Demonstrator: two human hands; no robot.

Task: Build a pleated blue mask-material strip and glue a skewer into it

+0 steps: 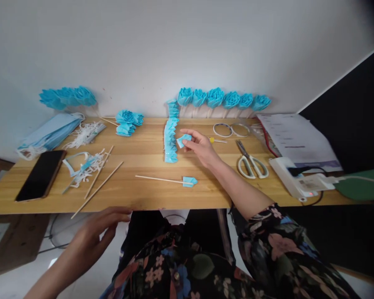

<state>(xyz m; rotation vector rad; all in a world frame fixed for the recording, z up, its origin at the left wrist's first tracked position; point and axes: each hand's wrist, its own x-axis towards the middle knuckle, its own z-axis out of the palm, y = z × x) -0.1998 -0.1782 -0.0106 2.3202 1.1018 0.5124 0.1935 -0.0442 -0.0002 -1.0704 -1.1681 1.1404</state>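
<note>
My right hand [198, 146] reaches over the wooden table [143, 182] and pinches a small folded blue petal piece [183, 140]. It is right next to a strip of stacked blue petals [171, 137] running toward the wall. A wooden stick with a blue petal on its tip [166, 180] lies nearer the front edge. My left hand [101, 227] hovers below the table's front edge, fingers stretched out and holding nothing.
Blue paper roses [222, 98] line the wall, with more [67, 96] at the left and a few [128, 122] on the table. Also there: face masks [48, 132], a phone [41, 174], bare sticks [98, 182], scissors [251, 161], tape rings [230, 130], papers [294, 137], a power strip [299, 182].
</note>
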